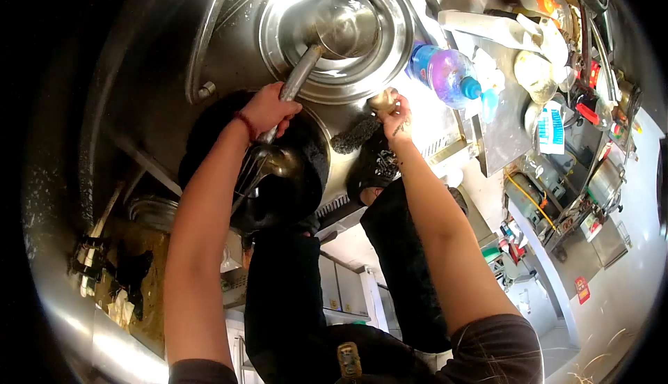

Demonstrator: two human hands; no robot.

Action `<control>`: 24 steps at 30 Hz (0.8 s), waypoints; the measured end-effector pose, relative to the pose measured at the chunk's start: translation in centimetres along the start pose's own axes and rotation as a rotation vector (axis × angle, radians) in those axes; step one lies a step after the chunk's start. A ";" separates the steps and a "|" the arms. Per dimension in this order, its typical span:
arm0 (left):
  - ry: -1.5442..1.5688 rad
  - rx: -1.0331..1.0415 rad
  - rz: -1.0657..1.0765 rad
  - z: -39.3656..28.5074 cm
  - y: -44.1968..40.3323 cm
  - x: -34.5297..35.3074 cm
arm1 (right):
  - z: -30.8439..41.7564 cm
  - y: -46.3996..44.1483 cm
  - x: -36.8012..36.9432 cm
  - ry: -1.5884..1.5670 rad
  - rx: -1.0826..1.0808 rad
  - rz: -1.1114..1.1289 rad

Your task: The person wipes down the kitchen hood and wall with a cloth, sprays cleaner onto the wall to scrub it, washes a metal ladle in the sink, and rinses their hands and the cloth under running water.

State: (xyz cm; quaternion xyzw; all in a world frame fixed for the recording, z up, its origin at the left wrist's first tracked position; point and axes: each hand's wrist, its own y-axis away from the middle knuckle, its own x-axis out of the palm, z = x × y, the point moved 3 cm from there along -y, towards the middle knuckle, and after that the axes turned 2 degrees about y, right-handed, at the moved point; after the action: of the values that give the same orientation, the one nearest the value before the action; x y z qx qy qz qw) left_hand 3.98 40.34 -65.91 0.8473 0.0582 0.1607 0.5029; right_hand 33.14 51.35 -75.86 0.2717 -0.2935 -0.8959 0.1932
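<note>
My left hand (268, 110) is closed around the metal handle (300, 74) of a round steel pan (346, 22), which sits inside a wide steel basin (268, 36). Below that hand lies a black wok (309, 189), with a rounded metal piece (282, 162) and thin wire-like lines in it that I cannot make out clearly. My right hand (398, 121) pinches a small round brownish-gold object (382, 100) just beside the basin's lower rim; its kind is unclear. Next to this hand, a dark, rough patch like scouring mesh (355, 137) rests on the steel surface.
A clear plastic bottle with a blue cap (449, 74) stands right of the basin. Beyond it are a white ladle-like piece (536, 74) and several sauce bottles (539, 0). A bent metal pipe (202, 57) reaches over at left. A littered tray (149, 279) lies lower left.
</note>
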 end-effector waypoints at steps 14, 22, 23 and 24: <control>-0.482 0.232 -0.266 1.8 11.7 9.9 | 3.7 -0.6 -1.9 -0.900 0.442 -0.063; -0.557 0.166 -0.359 5.8 13.6 16.7 | 5.7 2.3 -2.9 -0.564 0.585 -0.399; -0.556 0.159 -0.355 6.0 13.8 17.0 | 5.7 2.5 -2.9 -0.474 0.585 -0.437; -0.551 0.150 -0.358 6.3 14.0 17.1 | 3.4 2.1 -3.8 -0.330 0.412 -0.333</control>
State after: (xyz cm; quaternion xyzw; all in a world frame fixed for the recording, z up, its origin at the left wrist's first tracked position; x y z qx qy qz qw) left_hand 21.24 32.72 -52.87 0.8698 0.0794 -0.1700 0.4563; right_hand 34.43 53.14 -70.78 0.2003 -0.4479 -0.8689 -0.0655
